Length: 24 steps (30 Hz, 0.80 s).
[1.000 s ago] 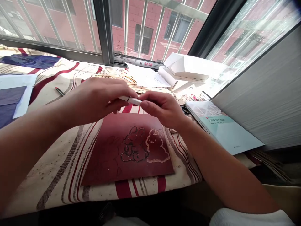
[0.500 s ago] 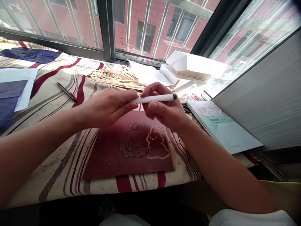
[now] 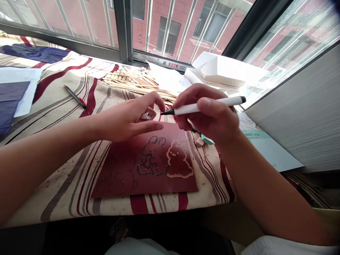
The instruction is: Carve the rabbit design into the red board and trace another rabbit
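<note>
My right hand (image 3: 209,115) grips a white marker pen (image 3: 209,105), its dark tip pointing left and its barrel slanting up to the right. My left hand (image 3: 127,117) is closed round the white pen cap (image 3: 145,115), just left of the tip. Both hands hover over the far edge of a dark red board (image 3: 119,173) lying on the striped cloth (image 3: 63,184). Two rabbit figures are on the board: a black-outlined rabbit (image 3: 152,156) and a pale-outlined rabbit (image 3: 178,158) to its right.
A red-and-black pen (image 3: 74,96) lies on the cloth at the left. Wooden sticks (image 3: 132,80) lie by the window. White boxes (image 3: 223,71) and papers sit at the back right, a pale blue book (image 3: 268,148) under my right forearm, and dark blue sheets (image 3: 13,102) at far left.
The pen has been pulled out of its cap. My right hand moved right and turned the pen so its tip points left; my left hand kept the cap.
</note>
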Available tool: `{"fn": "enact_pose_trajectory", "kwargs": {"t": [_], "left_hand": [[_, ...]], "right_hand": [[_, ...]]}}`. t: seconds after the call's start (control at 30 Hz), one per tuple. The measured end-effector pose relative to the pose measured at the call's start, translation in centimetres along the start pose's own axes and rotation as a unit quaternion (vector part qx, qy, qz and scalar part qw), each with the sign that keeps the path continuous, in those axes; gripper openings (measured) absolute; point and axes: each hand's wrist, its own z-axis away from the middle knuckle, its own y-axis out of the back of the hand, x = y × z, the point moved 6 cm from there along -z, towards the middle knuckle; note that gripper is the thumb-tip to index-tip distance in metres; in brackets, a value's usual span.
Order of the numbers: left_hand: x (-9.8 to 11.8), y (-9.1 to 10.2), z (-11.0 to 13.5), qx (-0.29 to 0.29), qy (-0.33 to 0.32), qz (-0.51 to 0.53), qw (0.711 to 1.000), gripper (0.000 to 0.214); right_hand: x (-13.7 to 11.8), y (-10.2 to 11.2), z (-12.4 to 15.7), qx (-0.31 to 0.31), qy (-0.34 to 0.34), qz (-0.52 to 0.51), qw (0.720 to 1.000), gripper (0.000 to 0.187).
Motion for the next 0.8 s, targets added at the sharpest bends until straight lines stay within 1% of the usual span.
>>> {"fn": "enact_pose_trajectory", "kwargs": {"t": [0.1,0.13,0.2,0.27,0.3,0.4,0.47,0.53,0.63,0.73,0.8], "left_hand": [[-0.9,-0.2,-0.2,0.013,0.008,-0.033,0.999,0.039],[-1.0,-0.4,-0.2,0.009,0.004,-0.047,0.999,0.038],[-1.4,-0.9,-0.2,-0.013,0.000,-0.084,0.996,0.037],[-1.8,-1.4,0.0,-0.042,0.008,-0.143,0.989,0.037],[-2.0,-1.6,0.0,-0.057,0.012,-0.183,0.981,0.038],[-2.3,-2.2,0.2,-0.118,0.020,-0.297,0.947,0.040],[-2.2,-2.7,0.3,-0.153,0.023,-0.320,0.935,0.038],[-2.0,-3.1,0.3,-0.176,0.023,-0.311,0.934,0.033],[-1.7,-3.6,0.3,-0.201,0.026,-0.311,0.928,0.027],[-1.8,-3.7,0.2,-0.213,0.046,-0.308,0.926,0.025],[-1.8,-3.6,0.2,-0.214,0.050,-0.295,0.930,0.025]], "right_hand": [[0.2,0.1,0.8,-0.062,0.003,-0.058,0.996,0.018],[0.5,-0.3,1.1,-0.083,-0.012,-0.065,0.994,0.017],[1.3,-1.3,1.7,-0.128,-0.065,-0.064,0.987,0.019],[2.0,-2.3,2.1,-0.167,-0.112,-0.042,0.979,0.021],[2.2,-2.5,2.1,-0.180,-0.119,-0.027,0.976,0.022],[2.8,-2.6,2.1,-0.194,-0.127,0.024,0.972,0.023],[3.5,-2.4,2.1,-0.197,-0.140,0.032,0.970,0.025],[4.0,-2.4,2.2,-0.204,-0.152,0.035,0.966,0.027],[4.3,-2.5,2.2,-0.209,-0.151,0.050,0.965,0.026],[4.2,-2.6,2.1,-0.210,-0.146,0.063,0.965,0.025],[4.2,-2.6,2.1,-0.212,-0.150,0.064,0.964,0.025]]}}
